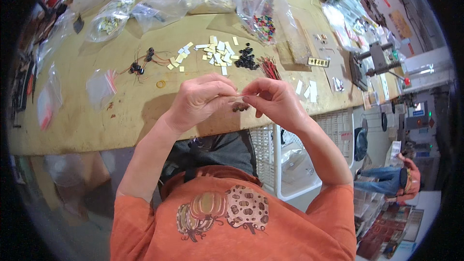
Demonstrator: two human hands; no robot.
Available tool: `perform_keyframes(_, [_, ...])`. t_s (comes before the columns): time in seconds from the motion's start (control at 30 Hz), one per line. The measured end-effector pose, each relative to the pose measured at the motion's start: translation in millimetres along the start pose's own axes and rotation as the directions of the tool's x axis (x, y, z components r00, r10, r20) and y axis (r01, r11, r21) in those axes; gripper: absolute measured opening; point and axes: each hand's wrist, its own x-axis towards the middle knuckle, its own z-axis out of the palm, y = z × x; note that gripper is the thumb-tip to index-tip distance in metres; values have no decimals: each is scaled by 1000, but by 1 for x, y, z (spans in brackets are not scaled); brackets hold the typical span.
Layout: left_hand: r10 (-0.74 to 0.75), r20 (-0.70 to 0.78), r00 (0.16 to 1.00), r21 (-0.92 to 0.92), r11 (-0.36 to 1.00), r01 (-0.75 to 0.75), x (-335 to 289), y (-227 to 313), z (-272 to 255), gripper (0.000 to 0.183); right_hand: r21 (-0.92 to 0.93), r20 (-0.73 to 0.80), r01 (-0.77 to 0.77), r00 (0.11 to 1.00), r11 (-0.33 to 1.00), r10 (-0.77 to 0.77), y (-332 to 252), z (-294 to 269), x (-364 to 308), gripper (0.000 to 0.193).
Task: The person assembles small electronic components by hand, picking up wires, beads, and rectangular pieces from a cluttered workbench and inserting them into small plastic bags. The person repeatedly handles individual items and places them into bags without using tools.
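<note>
Strand [237,98], thin and pale, stretched between both hands over the near part of the surface [104,125]; too fine to tell whether wire or thread. Left hand [200,97] with thumb and fingertips pinched on one part of it; right hand [278,101] likewise, grip closed on the other part, almost touching the first. Just below the fingertips, dark round pieces [240,107], whether hanging from the strand or lying beneath impossible to tell. Likeliest trouble, in judgement: a slip, from so narrow a hold on something so fine; next, a scatter of those dark pieces, from a dipping wrist or sudden tug. Beyond the knuckles, a bundle of red wires [269,68], liable to snag on a straying finger; then loosely heaped black beads [247,58], apt to roll among the pale tabs [221,53] if bumped. To the right, white strips [312,91], easily brushed aside by a swinging forearm. Under the near edge, a white basket [278,164], a possible landing place for anything dropped, because of work so close to that edge.
</note>
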Motion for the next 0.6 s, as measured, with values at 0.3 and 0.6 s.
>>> perform_keyframes(0.3, [-395,256,882,-286,841,460,-1,2,8,30,236,-65,124,992,964,-112,27,9,0,9])
perform_keyframes(0.6, [-556,422,716,-225,701,677,-3,4,-6,16,477,-115,46,993,878,11,18,10,3,10])
